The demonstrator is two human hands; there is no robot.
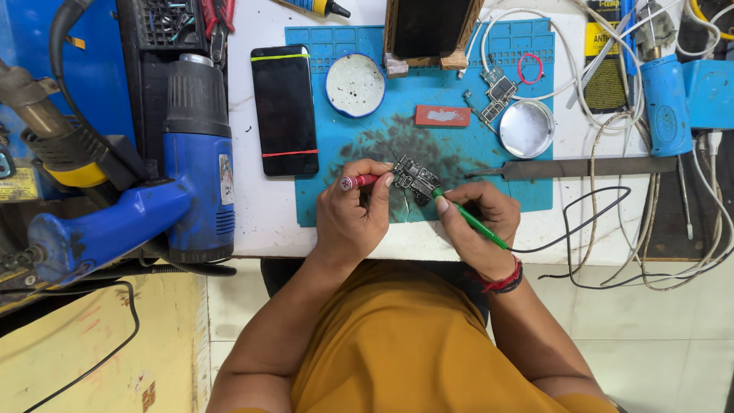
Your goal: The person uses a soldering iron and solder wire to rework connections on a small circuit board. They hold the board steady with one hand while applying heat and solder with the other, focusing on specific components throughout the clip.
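Left hand (350,218) pinches a red-tipped tool (358,182), tip at 3 o'clock onto the board (415,181); right hand (478,222) grips a green probe (468,219) like a pen, tip at 10 o'clock touching the board's near edge. Board lies on the blue mat (336,206), on its dark stain, long axis about 10 to 4 o'clock; likely risk: either tip slipping and scraping parts, as nothing clamps the board. Outward: phone (284,110) at 10; white dish (355,85) at 11; metal lid (526,128) at 2; heat gun (195,160) at 9.

Stained matt blue mat (527,191), probably rubber; shiny metal dish (526,128); glossy phone (284,111).
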